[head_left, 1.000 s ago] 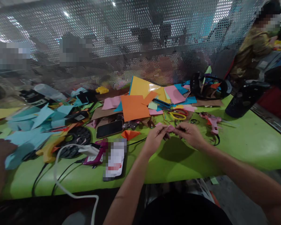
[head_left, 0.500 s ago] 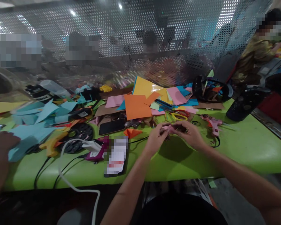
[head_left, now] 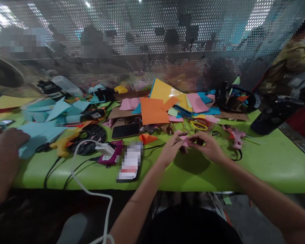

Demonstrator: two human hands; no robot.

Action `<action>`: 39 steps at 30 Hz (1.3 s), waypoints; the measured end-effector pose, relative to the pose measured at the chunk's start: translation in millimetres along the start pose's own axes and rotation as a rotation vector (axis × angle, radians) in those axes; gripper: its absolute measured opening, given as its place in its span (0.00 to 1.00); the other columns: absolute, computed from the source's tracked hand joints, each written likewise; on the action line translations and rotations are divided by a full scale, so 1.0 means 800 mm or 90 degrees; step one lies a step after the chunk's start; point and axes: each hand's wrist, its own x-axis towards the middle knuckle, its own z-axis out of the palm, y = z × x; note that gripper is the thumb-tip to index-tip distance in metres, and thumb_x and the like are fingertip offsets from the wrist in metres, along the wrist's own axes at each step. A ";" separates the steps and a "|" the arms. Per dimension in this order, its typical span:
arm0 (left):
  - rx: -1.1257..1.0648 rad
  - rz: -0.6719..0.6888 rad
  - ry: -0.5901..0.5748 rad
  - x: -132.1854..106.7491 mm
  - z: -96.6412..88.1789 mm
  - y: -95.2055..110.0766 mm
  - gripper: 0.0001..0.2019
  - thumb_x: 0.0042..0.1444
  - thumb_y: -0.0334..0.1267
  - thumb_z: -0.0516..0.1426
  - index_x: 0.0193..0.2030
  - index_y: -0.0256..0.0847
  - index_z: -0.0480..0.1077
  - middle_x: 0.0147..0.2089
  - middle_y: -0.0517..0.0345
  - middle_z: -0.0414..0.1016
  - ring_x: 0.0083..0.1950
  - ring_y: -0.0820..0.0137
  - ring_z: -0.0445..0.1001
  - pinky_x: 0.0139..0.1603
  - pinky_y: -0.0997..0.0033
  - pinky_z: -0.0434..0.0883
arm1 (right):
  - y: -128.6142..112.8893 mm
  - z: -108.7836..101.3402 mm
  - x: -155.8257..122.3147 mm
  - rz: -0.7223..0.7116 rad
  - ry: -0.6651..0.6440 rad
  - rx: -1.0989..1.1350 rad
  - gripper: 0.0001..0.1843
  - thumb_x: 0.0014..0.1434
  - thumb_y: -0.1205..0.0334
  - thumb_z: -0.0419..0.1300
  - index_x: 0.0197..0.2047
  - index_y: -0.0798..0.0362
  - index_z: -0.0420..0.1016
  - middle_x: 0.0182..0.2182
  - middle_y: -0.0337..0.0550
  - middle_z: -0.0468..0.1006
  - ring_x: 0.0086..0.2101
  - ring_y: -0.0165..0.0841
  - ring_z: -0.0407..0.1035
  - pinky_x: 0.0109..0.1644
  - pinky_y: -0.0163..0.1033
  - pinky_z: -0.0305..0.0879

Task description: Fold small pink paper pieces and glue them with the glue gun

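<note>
Between my two hands is a small folded piece of pink paper (head_left: 184, 140), held just above the green table (head_left: 152, 176). My left hand (head_left: 172, 147) pinches its left side. The fingers of my right hand (head_left: 205, 145) close on its right edge. An orange folded paper (head_left: 147, 138) lies left of my hands, near a phone with a lit screen (head_left: 130, 162). Beyond my hands are scissors with yellow handles (head_left: 199, 125) and a flat orange sheet (head_left: 154, 112). A pink glue gun (head_left: 237, 137) rests to the right.
At the left edge a co-worker's hand (head_left: 11, 140) is over blue paper (head_left: 40, 132). A yellow glue gun (head_left: 63, 144), a purple power strip (head_left: 112, 154) with a white cable, and a dark phone (head_left: 126, 130) lie left. A dark bottle (head_left: 271, 115) stands at right, before a perforated metal screen (head_left: 147, 67).
The view has shifted, so the table's things appear further right and slightly higher. Both my hands stay on the pink paper, which now shows more of its surface between the fingers.
</note>
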 end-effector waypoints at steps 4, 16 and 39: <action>-0.016 -0.005 -0.009 0.000 -0.001 -0.005 0.19 0.60 0.35 0.53 0.57 0.34 0.67 0.23 0.62 0.73 0.27 0.71 0.73 0.34 0.71 0.67 | 0.001 0.000 0.001 0.013 -0.031 0.002 0.10 0.60 0.57 0.65 0.44 0.49 0.79 0.35 0.42 0.78 0.30 0.31 0.67 0.32 0.36 0.62; 0.346 0.063 0.131 -0.009 -0.035 0.015 0.18 0.62 0.35 0.49 0.57 0.39 0.70 0.25 0.60 0.71 0.27 0.70 0.71 0.32 0.74 0.65 | 0.002 -0.007 0.001 0.055 0.006 0.104 0.06 0.53 0.61 0.68 0.31 0.51 0.75 0.29 0.38 0.75 0.30 0.32 0.67 0.35 0.37 0.63; 0.113 0.095 0.070 0.004 -0.001 -0.003 0.05 0.51 0.33 0.62 0.35 0.36 0.72 0.34 0.57 0.76 0.37 0.71 0.74 0.40 0.71 0.69 | -0.024 -0.013 -0.005 -0.053 0.015 0.054 0.06 0.59 0.61 0.65 0.41 0.47 0.79 0.42 0.43 0.79 0.42 0.36 0.74 0.49 0.44 0.70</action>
